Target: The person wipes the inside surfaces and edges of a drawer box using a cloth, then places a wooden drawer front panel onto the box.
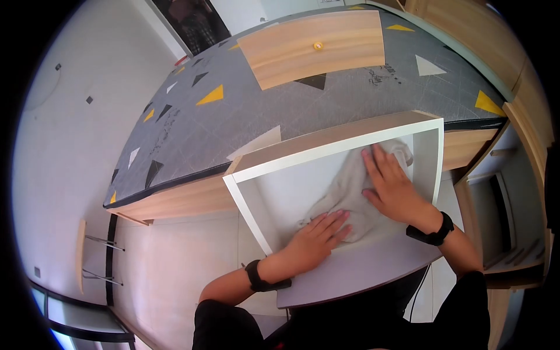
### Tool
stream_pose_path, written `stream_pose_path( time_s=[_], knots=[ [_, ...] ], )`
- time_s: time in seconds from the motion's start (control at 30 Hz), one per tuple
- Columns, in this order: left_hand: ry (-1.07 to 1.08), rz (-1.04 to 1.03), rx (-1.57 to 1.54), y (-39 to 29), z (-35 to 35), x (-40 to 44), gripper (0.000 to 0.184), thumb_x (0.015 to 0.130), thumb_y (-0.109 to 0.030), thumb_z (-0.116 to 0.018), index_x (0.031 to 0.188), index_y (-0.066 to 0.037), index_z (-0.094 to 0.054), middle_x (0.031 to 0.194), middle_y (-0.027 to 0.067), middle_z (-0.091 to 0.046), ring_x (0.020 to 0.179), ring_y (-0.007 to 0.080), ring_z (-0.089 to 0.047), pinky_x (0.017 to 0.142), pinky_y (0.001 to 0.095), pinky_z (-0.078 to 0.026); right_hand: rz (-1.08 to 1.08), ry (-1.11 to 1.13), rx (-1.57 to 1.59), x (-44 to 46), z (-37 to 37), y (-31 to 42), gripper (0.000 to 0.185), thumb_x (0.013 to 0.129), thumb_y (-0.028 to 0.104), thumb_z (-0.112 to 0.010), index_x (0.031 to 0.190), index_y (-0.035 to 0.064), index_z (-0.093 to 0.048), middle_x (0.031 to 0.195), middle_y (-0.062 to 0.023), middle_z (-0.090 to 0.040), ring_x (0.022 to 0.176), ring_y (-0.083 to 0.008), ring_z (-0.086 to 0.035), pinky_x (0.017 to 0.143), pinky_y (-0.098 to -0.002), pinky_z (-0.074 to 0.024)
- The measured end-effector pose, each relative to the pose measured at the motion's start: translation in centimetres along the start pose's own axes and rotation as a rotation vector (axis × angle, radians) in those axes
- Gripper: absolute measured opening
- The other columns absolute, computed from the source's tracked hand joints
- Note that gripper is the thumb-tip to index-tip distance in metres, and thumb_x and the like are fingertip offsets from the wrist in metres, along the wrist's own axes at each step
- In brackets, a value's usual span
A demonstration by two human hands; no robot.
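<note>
Your left grip (312, 244) lies palm down with its fingers spread, unclenched, pressing on the near-left part of the cloth (350, 189). Your right grip (392, 188) is also flat and loosely spread, on the cloth's right part, with its fingertips toward the far wall. Neither of your hands is closed around it.

You have one shallow drawer (335, 150) in front of you, its open side facing you, pale inside with light wood along the far outer wall. It holds that single cloth, which covers the middle and right of the bottom and leaves the far-left part bare. The cloth is greyish beige, soft, crumpled and creased, running slantwise from near left to far right.

Beyond the drawer is one grey mattress (192, 140) printed with yellow, white and dark triangles. On it, at the far side, rests one wooden panel (286, 55) bearing one round yellow piece (318, 46). You wear two dark wristbands, one per wrist. To your right is a wooden cabinet (528, 131); its dim contents you cannot make out.
</note>
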State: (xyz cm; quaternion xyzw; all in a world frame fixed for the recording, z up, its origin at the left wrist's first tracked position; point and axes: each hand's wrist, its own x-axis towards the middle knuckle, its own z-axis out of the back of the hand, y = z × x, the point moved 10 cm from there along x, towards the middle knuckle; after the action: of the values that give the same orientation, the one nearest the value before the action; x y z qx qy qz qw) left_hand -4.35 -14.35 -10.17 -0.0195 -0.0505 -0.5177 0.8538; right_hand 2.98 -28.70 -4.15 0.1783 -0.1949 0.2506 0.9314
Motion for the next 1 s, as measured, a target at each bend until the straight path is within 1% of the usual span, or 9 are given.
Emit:
stream_pose_path(
  time_s=[0.13, 0.2, 0.3, 0.43, 0.6, 0.7, 0.83, 0.9, 1.0],
  knots=[
    [-0.05, -0.035, 0.137, 0.2, 0.6, 0.2, 0.074, 0.078, -0.014, -0.068, 0.144, 0.008, -0.042, 0.157, 0.0209, -0.037, 0.148, 0.0326, -0.032, 0.119, 0.0449, -0.032, -0.032, -0.063, -0.064, -0.1, 0.9, -1.2, 0.086, 0.088, 0.02, -0.071, 0.153, -0.0089, -0.022, 0.159, -0.0351, -0.014, 0.149, -0.0515, -0.015, 0.121, -0.0533, -0.0223],
    [0.001, 0.04, 0.113, 1.0, 0.9, 0.5, 0.076, 0.078, -0.016, -0.07, 0.144, 0.01, -0.041, 0.158, 0.0218, -0.035, 0.148, 0.0322, -0.032, 0.119, 0.0438, -0.032, -0.053, -0.023, -0.032, -0.1, 0.8, -1.6, 0.088, 0.088, 0.021, -0.071, 0.152, -0.012, -0.021, 0.159, -0.0363, -0.014, 0.15, -0.0516, -0.011, 0.121, -0.0532, -0.0218],
    [0.071, 0.077, -0.035, 1.8, 1.9, 0.8, 0.077, 0.082, -0.02, -0.072, 0.144, 0.012, -0.038, 0.159, 0.0219, -0.032, 0.149, 0.0323, -0.031, 0.12, 0.0431, -0.031, -0.034, -0.069, -0.045, -0.1, 1.1, -1.4, 0.088, 0.089, 0.022, -0.071, 0.152, -0.0123, -0.021, 0.159, -0.0364, -0.014, 0.15, -0.0524, -0.011, 0.121, -0.054, -0.0215],
    [0.109, 0.139, -0.086, 2.8, 3.3, 0.9, 0.077, 0.086, -0.024, -0.071, 0.145, 0.012, -0.037, 0.16, 0.0213, -0.03, 0.149, 0.0333, -0.03, 0.12, 0.0435, -0.03, -0.057, -0.074, -0.065, -0.1, 0.8, -2.0, 0.087, 0.089, 0.023, -0.071, 0.152, -0.0114, -0.022, 0.159, -0.0365, -0.013, 0.149, -0.0534, -0.011, 0.121, -0.0551, -0.0215],
    [0.027, 0.209, 0.042, 4.3, 6.0, 0.7, 0.076, 0.088, -0.027, -0.071, 0.146, 0.01, -0.037, 0.16, 0.0213, -0.03, 0.15, 0.0339, -0.028, 0.121, 0.0459, -0.028, -0.069, -0.044, -0.077, -0.3, 1.1, -1.8, 0.094, 0.087, 0.028, -0.074, 0.154, -0.0086, -0.019, 0.158, -0.0397, -0.01, 0.147, -0.0569, -0.011, 0.12, -0.0566, -0.0222],
    [0.017, 0.245, -0.013, 3.8, 6.8, 1.3, 0.076, 0.089, -0.028, -0.07, 0.146, 0.011, -0.036, 0.16, 0.0219, -0.03, 0.15, 0.0346, -0.028, 0.121, 0.0469, -0.028, -0.08, -0.003, -0.096, -0.5, 1.1, -1.5, 0.098, 0.086, 0.031, -0.075, 0.154, -0.0093, -0.017, 0.157, -0.0417, -0.01, 0.147, -0.058, -0.011, 0.119, -0.0568, -0.0225],
    [-0.026, 0.241, -0.025, 4.2, 7.5, 2.0, 0.075, 0.089, -0.028, -0.07, 0.145, 0.011, -0.038, 0.159, 0.0221, -0.031, 0.15, 0.0352, -0.028, 0.12, 0.0475, -0.029, -0.121, -0.016, -0.098, -0.6, 0.7, -2.1, 0.101, 0.087, 0.03, -0.075, 0.155, -0.0089, -0.012, 0.158, -0.0401, -0.007, 0.148, -0.0574, -0.007, 0.12, -0.0547, -0.024],
    [-0.064, 0.234, -0.013, 4.4, 8.5, 2.4, 0.073, 0.09, -0.027, -0.069, 0.144, 0.011, -0.039, 0.159, 0.0225, -0.032, 0.15, 0.0349, -0.028, 0.121, 0.0473, -0.028, -0.149, -0.106, -0.044, -0.4, 1.6, -2.1, 0.096, 0.087, 0.03, -0.074, 0.152, -0.0137, -0.018, 0.155, -0.0427, -0.014, 0.145, -0.0585, -0.014, 0.118, -0.0577, -0.0244],
    [-0.123, 0.247, 0.055, 5.0, 10.0, 3.3, 0.071, 0.09, -0.026, -0.068, 0.145, 0.009, -0.039, 0.159, 0.0221, -0.032, 0.15, 0.0344, -0.028, 0.121, 0.0476, -0.028, -0.186, -0.119, -0.101, -0.2, 1.5, -3.2, 0.094, 0.088, 0.029, -0.073, 0.151, -0.0154, -0.019, 0.153, -0.0429, -0.017, 0.144, -0.0584, -0.016, 0.118, -0.057, -0.0255]
  ],
)
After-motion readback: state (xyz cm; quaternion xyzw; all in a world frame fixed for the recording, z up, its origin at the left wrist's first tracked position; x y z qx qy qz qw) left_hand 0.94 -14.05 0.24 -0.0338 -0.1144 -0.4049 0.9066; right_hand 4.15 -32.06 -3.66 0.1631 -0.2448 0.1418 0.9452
